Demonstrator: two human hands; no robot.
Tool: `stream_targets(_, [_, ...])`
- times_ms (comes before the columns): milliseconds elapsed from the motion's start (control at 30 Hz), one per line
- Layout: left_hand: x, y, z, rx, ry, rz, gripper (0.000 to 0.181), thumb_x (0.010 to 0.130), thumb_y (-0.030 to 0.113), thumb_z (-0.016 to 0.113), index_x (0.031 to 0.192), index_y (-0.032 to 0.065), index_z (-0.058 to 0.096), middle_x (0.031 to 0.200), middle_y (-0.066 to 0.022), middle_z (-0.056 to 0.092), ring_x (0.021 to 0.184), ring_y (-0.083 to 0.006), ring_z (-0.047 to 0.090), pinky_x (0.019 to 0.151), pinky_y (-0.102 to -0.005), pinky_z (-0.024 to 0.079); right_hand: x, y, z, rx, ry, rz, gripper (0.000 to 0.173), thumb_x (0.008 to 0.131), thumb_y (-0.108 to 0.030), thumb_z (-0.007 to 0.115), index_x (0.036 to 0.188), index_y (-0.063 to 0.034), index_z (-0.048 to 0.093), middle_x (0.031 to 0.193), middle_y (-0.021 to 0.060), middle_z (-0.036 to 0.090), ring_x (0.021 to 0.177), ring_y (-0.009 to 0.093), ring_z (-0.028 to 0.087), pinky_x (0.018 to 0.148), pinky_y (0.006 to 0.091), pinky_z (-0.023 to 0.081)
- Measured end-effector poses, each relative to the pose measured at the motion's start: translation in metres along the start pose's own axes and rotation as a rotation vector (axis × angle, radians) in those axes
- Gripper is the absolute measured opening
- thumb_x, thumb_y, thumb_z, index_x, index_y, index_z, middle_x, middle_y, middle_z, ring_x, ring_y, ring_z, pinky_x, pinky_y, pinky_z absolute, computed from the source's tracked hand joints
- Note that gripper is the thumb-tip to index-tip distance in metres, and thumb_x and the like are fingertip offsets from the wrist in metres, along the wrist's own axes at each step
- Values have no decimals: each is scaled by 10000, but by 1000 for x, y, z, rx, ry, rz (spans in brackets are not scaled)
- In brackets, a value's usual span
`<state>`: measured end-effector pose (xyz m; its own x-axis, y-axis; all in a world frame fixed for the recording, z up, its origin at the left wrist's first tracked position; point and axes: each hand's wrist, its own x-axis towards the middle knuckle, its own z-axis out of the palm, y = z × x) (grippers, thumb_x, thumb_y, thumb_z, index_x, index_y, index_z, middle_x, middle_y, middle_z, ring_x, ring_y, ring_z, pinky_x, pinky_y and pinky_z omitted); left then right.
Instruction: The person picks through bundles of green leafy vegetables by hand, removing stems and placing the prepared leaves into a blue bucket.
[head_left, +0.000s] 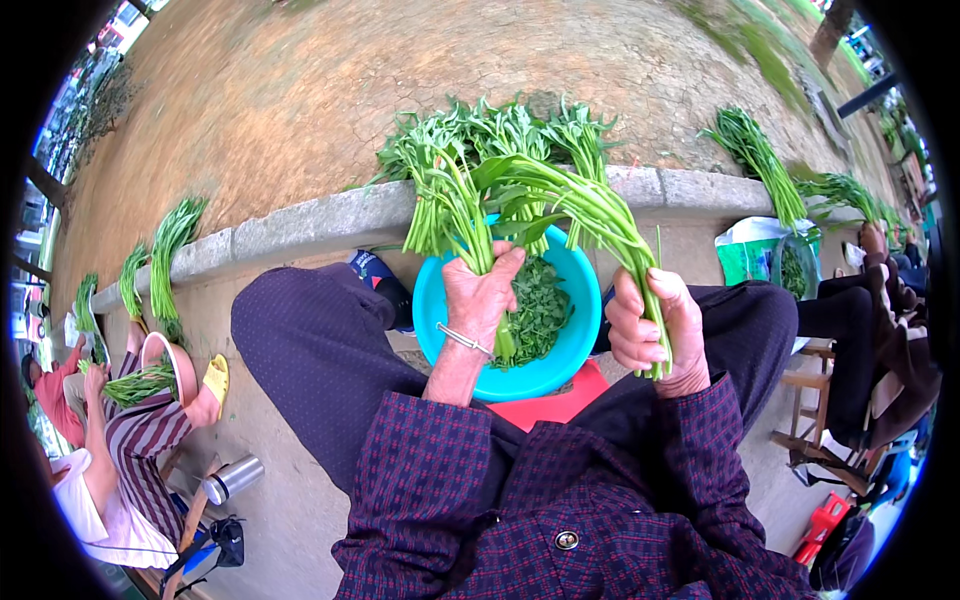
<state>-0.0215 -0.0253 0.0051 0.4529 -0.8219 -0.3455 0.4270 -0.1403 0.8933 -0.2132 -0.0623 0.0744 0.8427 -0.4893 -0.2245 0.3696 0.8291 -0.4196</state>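
Note:
My left hand (480, 292) grips a bunch of water spinach (466, 225) by its stems, leaves pointing away from me. Its cut stem ends poke out below the palm. In my right hand (656, 322) is a second bunch of long green stems (600, 206), arching over to the left so that its leaves meet the first bunch. Both are held above a turquoise plastic basin (431, 352) between my knees. Loose green leaves (536, 315) lie inside the basin. Part of the basin is hidden behind my left hand and the bunches.
Several leafy bunches (495, 127) lie along a stone kerb (322, 217) in front. A red stool (559, 401) shows under the basin. At left, a person in striped trousers (142, 457) sits by a pink basin (154, 349) and a steel flask (236, 478). Another seated person (847, 315) is at right.

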Motion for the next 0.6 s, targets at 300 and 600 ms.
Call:
stream_targets(300, [15, -3, -19, 9, 91, 126, 100, 789, 79, 682, 824, -1, 633, 660, -30, 601, 444, -76, 484, 341, -231, 352, -17, -13, 28, -917, 134, 137, 197, 914, -194, 540, 902, -7, 600, 635, -19, 515, 570, 61, 500, 497, 206, 417])
stream_targets(600, [43, -28, -54, -59, 254, 294, 38, 832, 43, 600, 866, 51, 615, 678, -36, 621, 451, -110, 539, 360, -225, 393, -8, 2, 16, -1674, 135, -8, 217, 876, -218, 561, 923, -6, 561, 681, 216, 538, 705, 401, 553, 605, 439, 436])
